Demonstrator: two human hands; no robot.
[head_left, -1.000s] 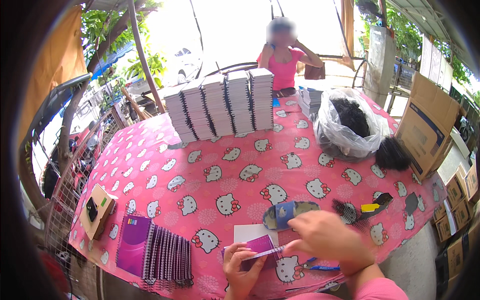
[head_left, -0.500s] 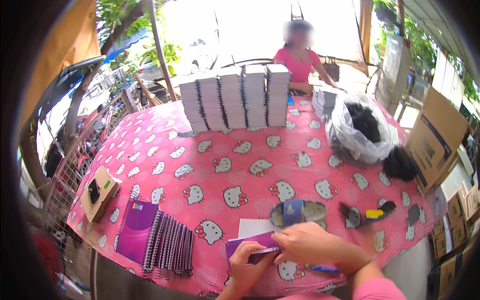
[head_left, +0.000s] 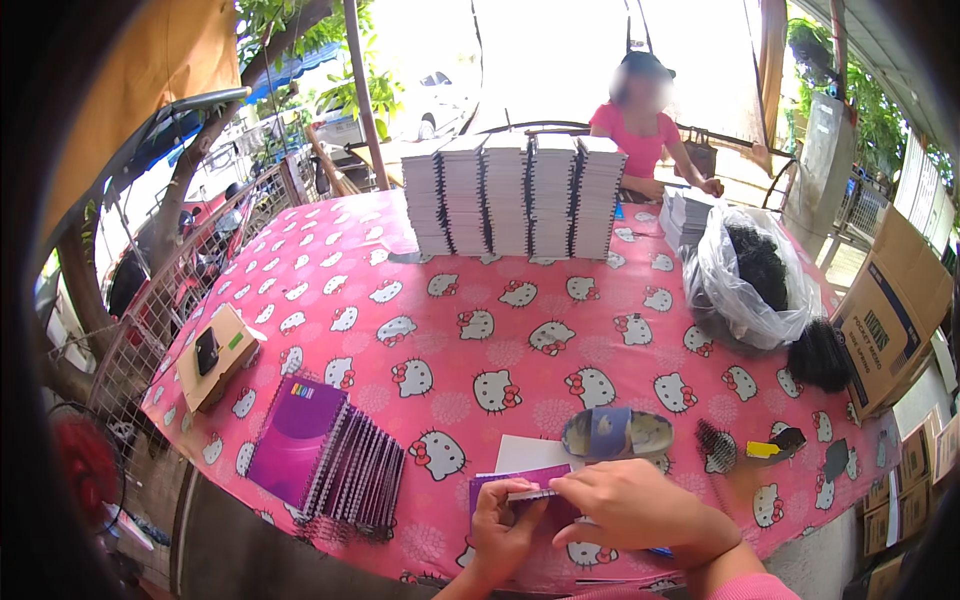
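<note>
Near the front edge, my left hand point(head_left: 507, 530) grips a small purple notebook point(head_left: 540, 474), thumb and fingers closed on its white-edged side. My right hand point(head_left: 625, 505) bends over the notebook's right end. Its fingertips are pinched together there; what lies between them is hidden. A white sheet or pad point(head_left: 525, 452) shows just beyond the notebook. Behind my right hand lies a blue slipper point(head_left: 610, 433) with a pale sole. To the left, several purple spiral notebooks point(head_left: 300, 440) lie in a leaning, overlapping row.
Tall stacks of spiral-bound white books point(head_left: 510, 200) stand at the back. A clear plastic bag point(head_left: 715, 255) holds black coils; more black coils point(head_left: 820, 355) lie beside a cardboard box point(head_left: 890, 310). A phone point(head_left: 207, 352) rests on a small box at left. A co-worker point(head_left: 640, 140) sits opposite.
The whole view has shifted, moving the table's things rightward in the picture. My hands stay on the notebook, the right one flatter over its end. The co-worker's hand has moved onto the white stack.
</note>
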